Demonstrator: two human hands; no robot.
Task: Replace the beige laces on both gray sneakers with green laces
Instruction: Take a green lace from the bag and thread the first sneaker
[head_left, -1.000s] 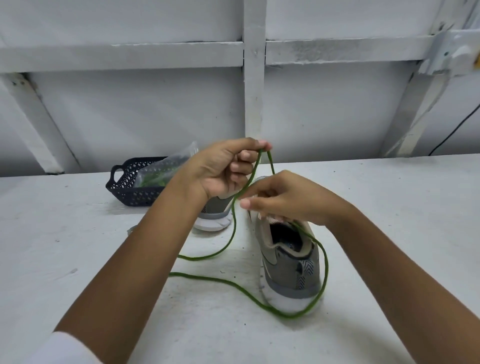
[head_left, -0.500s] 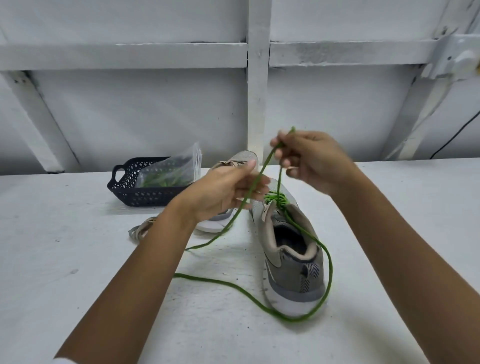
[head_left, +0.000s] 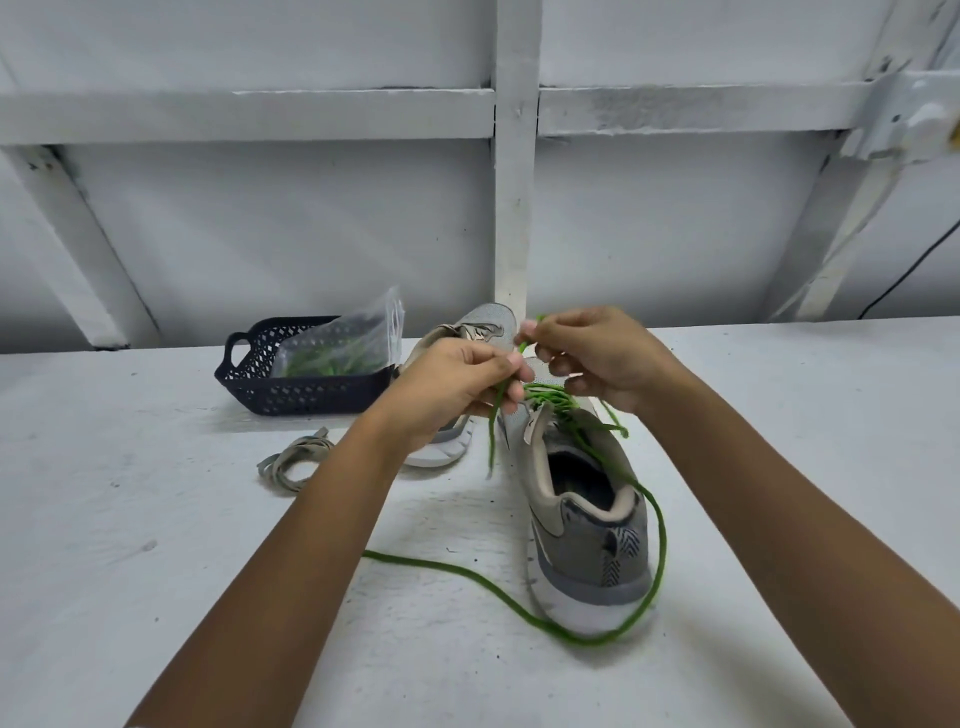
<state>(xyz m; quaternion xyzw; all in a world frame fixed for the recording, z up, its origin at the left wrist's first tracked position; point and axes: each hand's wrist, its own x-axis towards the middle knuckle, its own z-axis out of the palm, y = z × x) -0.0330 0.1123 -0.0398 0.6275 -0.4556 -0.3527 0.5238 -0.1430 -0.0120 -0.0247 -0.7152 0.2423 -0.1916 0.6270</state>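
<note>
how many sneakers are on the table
2. One gray sneaker stands near the middle, heel toward the camera, green lace threaded in it. The second sneaker sits behind the left hand, beside the dark basket, partly hidden.

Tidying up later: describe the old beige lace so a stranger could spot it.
Find the dark basket on the white table's left. In front of it, a beige lace lies coiled. It is pale and unthreaded, unlike the green lace.

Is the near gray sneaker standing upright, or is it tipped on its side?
Upright. The near gray sneaker rests on its white sole, its opening facing up.
</note>
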